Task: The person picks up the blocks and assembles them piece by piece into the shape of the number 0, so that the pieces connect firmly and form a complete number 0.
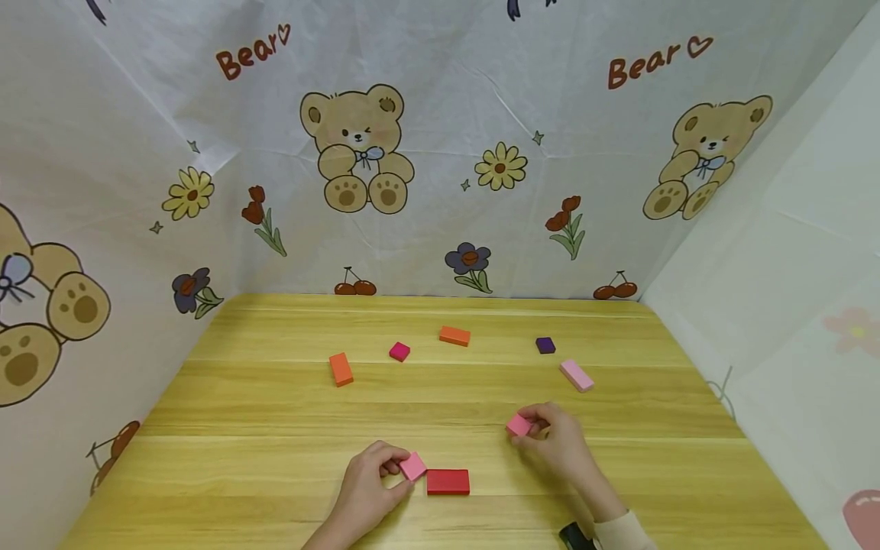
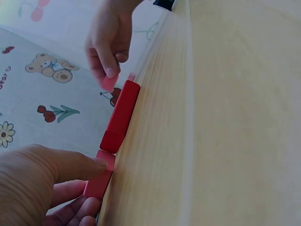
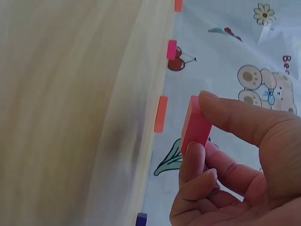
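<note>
Between thumb and fingers, my left hand [image 1: 367, 489] pinches a pink square block [image 1: 413, 467], turned at an angle on the table. One of its corners meets the left end of a red rectangular block [image 1: 448, 482], as the left wrist view also shows with the red block [image 2: 121, 115]. To the right and farther off, my right hand [image 1: 560, 443] pinches a second pink square block [image 1: 519, 426]. In the right wrist view that pink block [image 3: 196, 123] is held up by thumb and fingertips, apart from the tabletop.
Farther back on the wooden table [image 1: 275, 428] lie two orange blocks, one left [image 1: 341, 370] and one central orange block [image 1: 454, 336]. Near them are a magenta block [image 1: 399, 351], a dark purple block [image 1: 545, 345] and a light pink block [image 1: 576, 376]. A printed cloth [image 1: 426, 229] hangs behind.
</note>
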